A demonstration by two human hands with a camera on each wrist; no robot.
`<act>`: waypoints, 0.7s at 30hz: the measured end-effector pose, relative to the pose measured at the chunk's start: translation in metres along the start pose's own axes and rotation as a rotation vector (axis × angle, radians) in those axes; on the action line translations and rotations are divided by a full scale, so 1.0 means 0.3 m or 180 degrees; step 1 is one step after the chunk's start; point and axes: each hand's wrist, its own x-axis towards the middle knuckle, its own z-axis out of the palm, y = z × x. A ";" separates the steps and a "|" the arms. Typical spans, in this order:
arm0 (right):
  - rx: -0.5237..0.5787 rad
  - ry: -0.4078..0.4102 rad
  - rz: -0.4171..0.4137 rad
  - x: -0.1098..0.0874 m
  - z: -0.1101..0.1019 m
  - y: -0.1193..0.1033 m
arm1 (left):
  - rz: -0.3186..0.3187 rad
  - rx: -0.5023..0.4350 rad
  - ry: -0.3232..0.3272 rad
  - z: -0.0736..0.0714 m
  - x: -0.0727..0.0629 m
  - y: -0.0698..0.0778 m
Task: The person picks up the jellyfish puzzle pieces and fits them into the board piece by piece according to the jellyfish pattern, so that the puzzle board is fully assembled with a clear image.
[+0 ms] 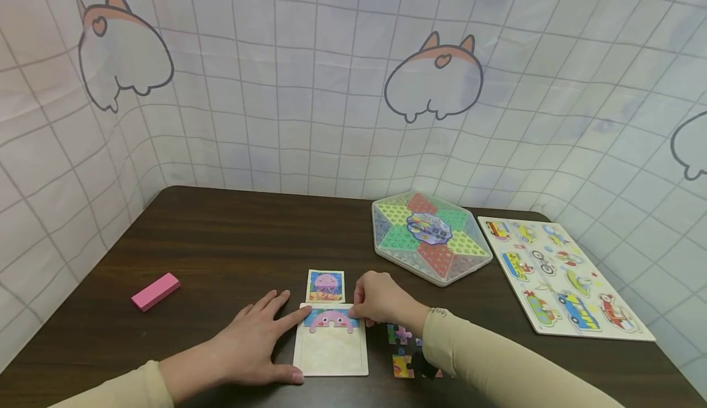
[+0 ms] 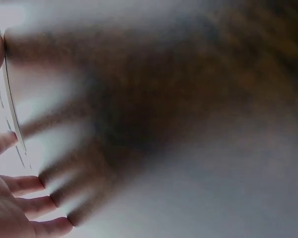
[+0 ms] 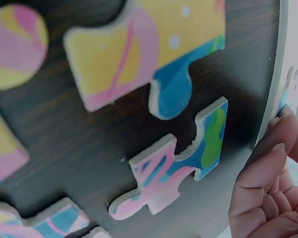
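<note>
A square puzzle board (image 1: 331,356) lies at the table's front, its top row filled with a pink jellyfish face on blue (image 1: 330,318). My left hand (image 1: 251,337) rests by the board's left side, fingers spread and index fingertip at the upper left corner. My right hand (image 1: 381,300) is at the upper right corner, its curled fingers (image 3: 268,148) pinching a puzzle piece (image 3: 284,101) mostly hidden by the fingertips. Above the board lies a jellyfish picture card (image 1: 326,286). Loose puzzle pieces (image 1: 403,366) lie right of the board, partly under my right forearm.
A hexagonal Chinese checkers box (image 1: 432,236) stands at the back right. Beside it lies a vehicle peg puzzle board (image 1: 563,279). A pink block (image 1: 156,291) is on the left of the dark table (image 1: 237,230). A patterned curtain (image 1: 309,89) hangs around the table.
</note>
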 end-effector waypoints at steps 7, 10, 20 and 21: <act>0.0058 -0.0014 0.0046 -0.002 0.000 0.004 | -0.0022 -0.0012 -0.0040 -0.003 0.005 -0.001; 0.0142 -0.0047 0.0033 -0.010 -0.006 0.014 | -0.0023 -0.0009 -0.0047 -0.001 0.006 0.002; 0.0560 -0.0076 -0.0726 -0.067 -0.091 0.128 | -0.0042 0.0025 -0.0056 0.004 0.008 0.002; 0.0568 -0.0064 -0.0781 -0.074 -0.101 0.147 | -0.0043 0.0026 -0.0058 0.003 0.008 0.001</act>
